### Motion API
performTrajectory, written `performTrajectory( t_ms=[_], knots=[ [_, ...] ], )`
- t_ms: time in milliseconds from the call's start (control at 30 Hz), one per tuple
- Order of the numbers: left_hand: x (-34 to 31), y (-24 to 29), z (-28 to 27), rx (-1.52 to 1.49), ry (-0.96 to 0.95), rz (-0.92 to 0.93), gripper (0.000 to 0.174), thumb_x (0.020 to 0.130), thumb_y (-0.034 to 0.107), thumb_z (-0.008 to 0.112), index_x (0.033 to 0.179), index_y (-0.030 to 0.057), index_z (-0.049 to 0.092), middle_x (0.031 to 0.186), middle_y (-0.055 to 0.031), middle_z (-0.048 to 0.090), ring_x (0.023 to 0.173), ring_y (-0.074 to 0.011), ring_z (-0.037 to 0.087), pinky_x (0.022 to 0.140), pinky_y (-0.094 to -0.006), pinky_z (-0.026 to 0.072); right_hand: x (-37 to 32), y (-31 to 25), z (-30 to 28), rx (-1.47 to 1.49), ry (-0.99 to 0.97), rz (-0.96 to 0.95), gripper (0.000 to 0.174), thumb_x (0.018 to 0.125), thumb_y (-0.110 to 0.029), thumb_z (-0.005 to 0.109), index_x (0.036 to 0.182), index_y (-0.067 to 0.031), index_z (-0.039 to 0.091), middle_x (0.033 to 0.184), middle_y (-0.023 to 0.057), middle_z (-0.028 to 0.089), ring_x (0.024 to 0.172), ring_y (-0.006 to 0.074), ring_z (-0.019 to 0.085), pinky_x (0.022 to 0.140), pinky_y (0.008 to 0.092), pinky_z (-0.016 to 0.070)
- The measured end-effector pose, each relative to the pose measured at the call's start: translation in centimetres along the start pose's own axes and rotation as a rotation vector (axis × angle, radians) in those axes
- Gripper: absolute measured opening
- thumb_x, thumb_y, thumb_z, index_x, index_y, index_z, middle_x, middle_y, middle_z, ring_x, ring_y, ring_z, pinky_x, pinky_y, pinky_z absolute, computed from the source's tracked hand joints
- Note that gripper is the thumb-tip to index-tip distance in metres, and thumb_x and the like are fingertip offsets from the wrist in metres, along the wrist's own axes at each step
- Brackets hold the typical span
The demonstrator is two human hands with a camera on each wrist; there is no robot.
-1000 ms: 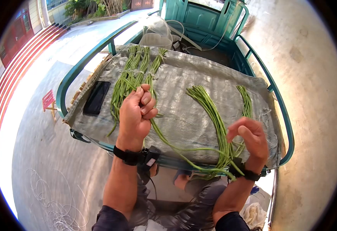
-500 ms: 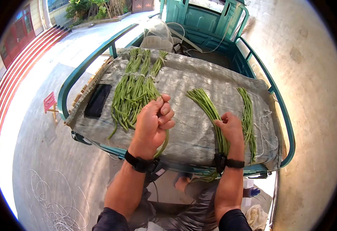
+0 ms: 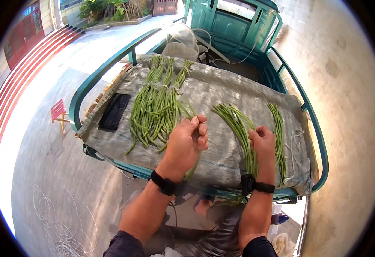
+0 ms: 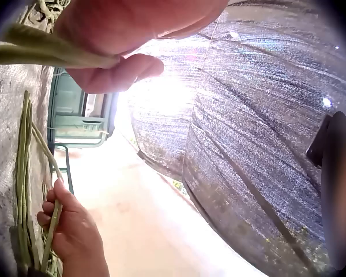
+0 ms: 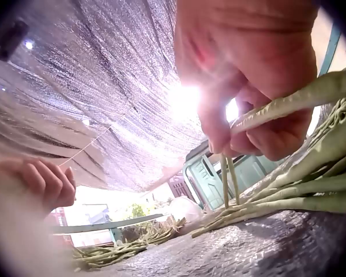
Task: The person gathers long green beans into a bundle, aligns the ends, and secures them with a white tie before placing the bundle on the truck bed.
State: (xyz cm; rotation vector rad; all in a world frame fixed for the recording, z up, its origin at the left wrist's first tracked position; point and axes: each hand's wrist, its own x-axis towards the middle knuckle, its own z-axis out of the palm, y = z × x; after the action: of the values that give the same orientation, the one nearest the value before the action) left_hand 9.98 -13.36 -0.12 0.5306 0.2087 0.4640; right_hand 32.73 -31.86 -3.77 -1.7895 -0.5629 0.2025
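Note:
My left hand point(image 3: 185, 143) pinches a few long beans point(image 4: 52, 52), their tips poking up past the thumb and their tails hanging below the fist. Just left of it lie tied bundles of long beans point(image 3: 153, 113), bound with pale string. My right hand point(image 3: 263, 143) is over a loose bunch of long beans point(image 3: 235, 126) and pinches one bean point(image 5: 300, 104) between thumb and fingers, raised above the others. A thinner bunch point(image 3: 277, 141) lies right of that hand. The lower ends of the loose bunch hang over the front edge.
A grey woven sheet point(image 3: 209, 92) covers the bed of a green cargo vehicle with side rails point(image 3: 309, 115). A black phone point(image 3: 114, 112) lies at the left and white strings point(image 3: 298, 150) at the right. Behind stands a whitish tub point(image 3: 179, 50); a pink stool point(image 3: 58, 111) is on the ground.
My left hand has moved right and down, away from the tied bundles, with its beans. My right hand, earlier loose beside the bunch, has moved onto it and now lifts a bean.

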Motion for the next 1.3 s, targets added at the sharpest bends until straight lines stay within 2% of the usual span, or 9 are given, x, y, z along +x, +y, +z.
performTrajectory(
  t_ms=[33, 67, 167, 200, 333, 567, 600, 1000, 1300],
  knots=[
    [-0.1, -0.1, 0.2, 0.026, 0.015, 0.001, 0.019, 0.114, 0.022, 0.046, 0.117, 0.0073, 0.058, 0.085, 0.0005, 0.055, 0.067, -0.0105, 0.048, 0.058, -0.0259, 0.0377, -0.5, -1.1, 0.0, 0.135, -0.03, -0.005, 0.016, 0.096, -0.014, 0.075, 0.092, -0.0036, 0.063, 0.079, 0.0038, 0.066, 0.061, 0.0096, 0.059, 0.051, 0.0271, 0.0453],
    [0.2, -0.5, -0.8, 0.051, -0.011, -0.012, 0.021, 0.114, 0.023, 0.045, 0.119, 0.0069, 0.058, 0.093, -0.0033, 0.064, 0.077, -0.0169, 0.063, 0.065, -0.0308, 0.0465, -1.0, -2.2, 0.1, 0.271, -0.061, -0.009, 0.015, 0.098, -0.012, 0.074, 0.093, -0.0042, 0.062, 0.079, 0.0032, 0.065, 0.06, 0.0082, 0.058, 0.048, 0.0257, 0.0439],
    [-0.6, -0.7, 1.1, 0.207, 0.11, -0.057, 0.022, 0.115, 0.023, 0.043, 0.121, 0.0066, 0.056, 0.106, -0.008, 0.07, 0.096, -0.025, 0.073, 0.074, -0.0354, 0.0518, -2.8, -5.4, 0.8, 0.434, -0.073, -0.031, 0.016, 0.1, -0.013, 0.073, 0.096, -0.0051, 0.059, 0.08, 0.0042, 0.064, 0.059, 0.0086, 0.056, 0.047, 0.025, 0.0426],
    [-0.6, -0.8, 1.2, 0.226, 0.091, -0.079, 0.024, 0.115, 0.023, 0.041, 0.12, 0.005, 0.056, 0.117, -0.0144, 0.071, 0.111, -0.0324, 0.073, 0.085, -0.0418, 0.055, -3.6, -6.7, 1.4, 0.458, -0.078, -0.031, 0.017, 0.1, -0.013, 0.073, 0.097, -0.0048, 0.058, 0.08, 0.004, 0.064, 0.058, 0.0085, 0.056, 0.047, 0.0249, 0.0422],
    [-0.3, -1.6, 1.2, 0.131, 0.022, -0.048, 0.027, 0.116, 0.022, 0.038, 0.119, 0.0014, 0.055, 0.125, -0.0233, 0.068, 0.114, -0.0373, 0.07, 0.101, -0.0498, 0.055, -6.5, -9.8, 4.5, 0.471, -0.181, -0.122, 0.018, 0.1, -0.012, 0.072, 0.095, -0.0055, 0.056, 0.077, 0.0022, 0.061, 0.058, 0.0068, 0.055, 0.047, 0.0243, 0.0415],
    [0.7, -1.5, 0.0, 0.044, 0.099, 0.165, 0.025, 0.113, 0.014, 0.036, 0.122, -0.0001, 0.054, 0.129, -0.0253, 0.067, 0.118, -0.0391, 0.069, 0.102, -0.0511, 0.0563, -8.7, -10.1, 7.5, 0.168, -0.445, -0.054, 0.021, 0.095, -0.009, 0.076, 0.091, -0.0064, 0.055, 0.072, -0.0002, 0.061, 0.058, 0.0055, 0.055, 0.049, 0.0232, 0.0413],
    [0.5, -1.2, 0.1, 0.043, 0.105, 0.163, 0.025, 0.113, 0.014, 0.036, 0.123, -0.0002, 0.054, 0.129, -0.0256, 0.066, 0.118, -0.0393, 0.068, 0.102, -0.0514, 0.0565, -8.7, -9.6, 7.9, 0.144, -0.462, -0.093, 0.02, 0.096, -0.003, 0.073, 0.092, -0.0054, 0.054, 0.072, 0.0003, 0.06, 0.054, 0.0065, 0.055, 0.045, 0.023, 0.0423],
    [-0.1, -0.2, 0.9, 0.042, 0.172, 0.244, 0.027, 0.115, 0.022, 0.039, 0.127, 0.0016, 0.051, 0.133, -0.0252, 0.066, 0.115, -0.0371, 0.07, 0.096, -0.0478, 0.0581, -9.3, -9.6, 9.2, 0.072, -0.458, 0.018, 0.02, 0.096, -0.003, 0.073, 0.091, -0.0045, 0.054, 0.073, 0.0029, 0.061, 0.056, 0.0087, 0.059, 0.045, 0.025, 0.0477],
    [-0.1, 0.0, 0.6, 0.043, 0.182, 0.356, 0.026, 0.116, 0.026, 0.042, 0.124, 0.0053, 0.054, 0.128, -0.0214, 0.07, 0.108, -0.0329, 0.073, 0.09, -0.0439, 0.0585, -9.1, -9.2, 8.9, 0.034, -0.484, -0.017, 0.021, 0.094, -0.003, 0.074, 0.089, -0.0037, 0.054, 0.071, 0.0033, 0.061, 0.056, 0.0092, 0.06, 0.046, 0.0252, 0.0501]
  ],
)
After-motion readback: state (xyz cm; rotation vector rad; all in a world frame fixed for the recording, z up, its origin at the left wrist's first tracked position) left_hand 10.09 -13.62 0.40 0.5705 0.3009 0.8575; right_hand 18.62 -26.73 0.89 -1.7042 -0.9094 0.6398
